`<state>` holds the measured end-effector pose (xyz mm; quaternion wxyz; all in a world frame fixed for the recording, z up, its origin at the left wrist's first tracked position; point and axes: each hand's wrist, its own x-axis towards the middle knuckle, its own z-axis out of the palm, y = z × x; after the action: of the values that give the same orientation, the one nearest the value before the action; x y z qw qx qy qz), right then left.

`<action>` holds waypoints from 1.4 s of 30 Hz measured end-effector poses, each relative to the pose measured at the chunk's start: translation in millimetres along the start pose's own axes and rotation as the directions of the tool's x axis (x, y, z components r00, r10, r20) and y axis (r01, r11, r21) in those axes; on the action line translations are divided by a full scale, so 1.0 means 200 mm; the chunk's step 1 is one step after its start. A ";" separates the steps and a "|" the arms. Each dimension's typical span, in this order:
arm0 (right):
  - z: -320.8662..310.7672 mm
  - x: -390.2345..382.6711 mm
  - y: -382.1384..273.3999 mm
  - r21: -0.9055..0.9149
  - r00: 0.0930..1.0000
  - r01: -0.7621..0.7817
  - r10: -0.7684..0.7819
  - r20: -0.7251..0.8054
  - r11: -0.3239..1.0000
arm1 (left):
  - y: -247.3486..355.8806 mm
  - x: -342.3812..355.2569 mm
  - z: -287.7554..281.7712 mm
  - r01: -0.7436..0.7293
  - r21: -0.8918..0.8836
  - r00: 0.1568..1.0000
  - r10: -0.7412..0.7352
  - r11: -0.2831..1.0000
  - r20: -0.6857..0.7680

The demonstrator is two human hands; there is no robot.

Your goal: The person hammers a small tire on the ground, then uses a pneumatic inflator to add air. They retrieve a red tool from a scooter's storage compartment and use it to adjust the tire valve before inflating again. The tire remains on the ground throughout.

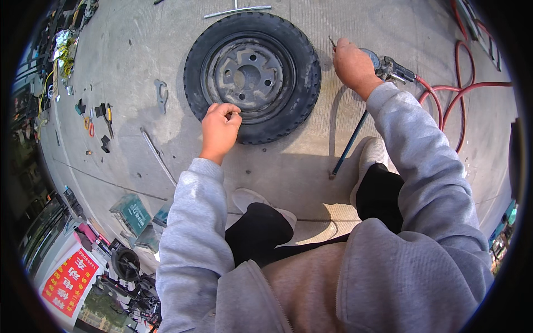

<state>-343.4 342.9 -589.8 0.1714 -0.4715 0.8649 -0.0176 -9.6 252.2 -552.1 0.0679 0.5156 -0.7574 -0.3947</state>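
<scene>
— What lies at the centre?
— A black tyre (307,83) on a metal rim (261,72), flat on the concrete floor (288,172), ahead of the person.

— Where is the left hand?
— The left hand (220,129) is over the near-left part of the tyre, by the rim's edge. Its fingers are curled narrow, thumb close to the forefinger; I cannot tell whether they grip anything or touch the rim.

— And the right hand?
— The right hand (354,61) is apart from the tyre, to its right. Its fingers are closed on a thin piece (332,41), the tip poking out. Just beside it is a round gauge (370,57), partly hidden by the hand, with a metal air gun (395,70) joined to a red hose (464,111).

— What else is nearby?
— A blue rod (351,143) slants below the right forearm. Left of the tyre lie a grey wrench (161,97) and a metal bar (157,154). Beyond the tyre, near the top edge, is a T-shaped bar (239,11).
</scene>
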 end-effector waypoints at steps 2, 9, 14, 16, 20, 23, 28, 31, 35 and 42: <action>-0.14 -0.01 -0.11 0.221 0.976 0.148 -0.107 -0.188 0.964 | 0.00 0.00 0.00 0.004 -0.012 1.000 -0.004 1.000 -0.002; 0.07 -0.38 -0.65 0.606 0.873 0.334 -0.479 0.090 0.722 | -0.02 0.00 -0.01 0.000 -0.002 1.000 0.000 1.000 0.011; 0.19 -0.45 -0.71 0.623 0.888 0.251 -0.432 0.156 0.741 | -0.05 -0.01 0.00 -0.018 -0.071 1.000 0.019 0.997 0.008; 0.17 -0.45 -0.71 0.644 0.893 0.250 -0.429 0.135 0.723 | -0.06 0.00 -0.01 -0.024 -0.044 0.999 0.025 0.999 0.025; 0.15 -0.46 -0.70 0.652 0.893 0.315 -0.448 0.043 0.689 | -0.07 0.00 -0.03 -0.042 -0.049 0.997 0.045 0.998 0.056; 0.18 -0.46 -0.70 0.634 0.887 0.365 -0.462 -0.015 0.681 | -0.07 0.01 -0.05 -0.047 -0.015 0.992 0.048 0.999 0.113; 0.21 -0.48 -0.70 0.638 0.893 0.393 -0.441 -0.091 0.662 | -0.06 0.02 -0.07 -0.080 0.006 0.989 0.078 0.997 0.128; 0.21 -0.49 -0.71 0.656 0.894 0.394 -0.433 -0.113 0.643 | -0.05 0.02 -0.08 -0.116 0.030 0.983 0.111 0.993 0.145; 0.21 -0.50 -0.71 0.669 0.897 0.389 -0.427 -0.118 0.633 | -0.08 0.04 -0.09 -0.156 0.071 0.977 0.143 0.985 0.161; 0.24 -0.49 -0.71 0.683 0.893 0.386 -0.435 -0.110 0.619 | -0.13 0.05 -0.08 -0.153 -0.015 0.975 0.153 0.988 0.161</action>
<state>-165.8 350.4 -580.0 0.3538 -0.5585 0.6578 -0.3608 12.4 231.9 -561.1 0.0372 0.4220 -0.7975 -0.4296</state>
